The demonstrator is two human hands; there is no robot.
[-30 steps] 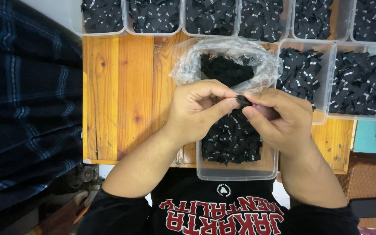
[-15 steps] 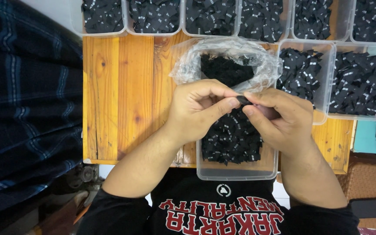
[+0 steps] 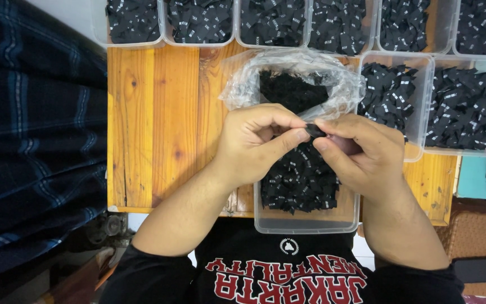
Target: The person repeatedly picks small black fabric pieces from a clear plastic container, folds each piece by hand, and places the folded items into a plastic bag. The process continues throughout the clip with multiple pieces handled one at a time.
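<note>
Over the clear tub (image 3: 306, 224), both hands pinch 1 small black label (image 3: 314, 130).
Nothing has shifted: left hand (image 3: 260, 141) and right hand (image 3: 361, 152) remain closed on it.

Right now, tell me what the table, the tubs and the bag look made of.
Table: varnished wood, with visible grain and knots. Tubs: clear rigid plastic; contents show through. Bag: thin clear plastic film, crinkled and glossy.

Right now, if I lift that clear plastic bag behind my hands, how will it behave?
The clear plastic bag looks thin and crinkled, so it would likely flop and sag. It seems light, though the black labels inside could spill through its open mouth. Its glossy film may slip between fingers.
</note>
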